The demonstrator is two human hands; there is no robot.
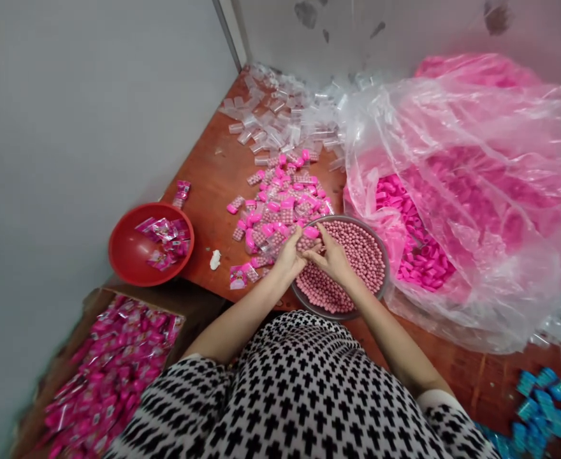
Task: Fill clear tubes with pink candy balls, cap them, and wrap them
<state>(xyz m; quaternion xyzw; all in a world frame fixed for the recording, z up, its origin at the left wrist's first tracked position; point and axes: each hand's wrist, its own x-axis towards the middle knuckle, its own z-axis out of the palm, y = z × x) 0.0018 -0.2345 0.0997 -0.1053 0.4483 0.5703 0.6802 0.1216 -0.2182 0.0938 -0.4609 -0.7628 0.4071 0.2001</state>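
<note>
My left hand (290, 255) and my right hand (331, 258) meet over the near-left rim of a metal bowl (382, 280) full of small pink candy balls (357, 252). Together they pinch a small clear container with a pink cap (309, 234), fingers closed round it. Just beyond the hands lies a heap of filled pink-capped containers (280, 207) on the brown table. Further back is a pile of empty clear containers (280, 121).
A red bowl (127, 255) holding pink wrapped packets sits at the left. A cardboard box of pink packets (108, 376) stands below the table edge. A big clear plastic bag of pink caps (452, 210) fills the right. Blue packets (543, 401) lie at the lower right.
</note>
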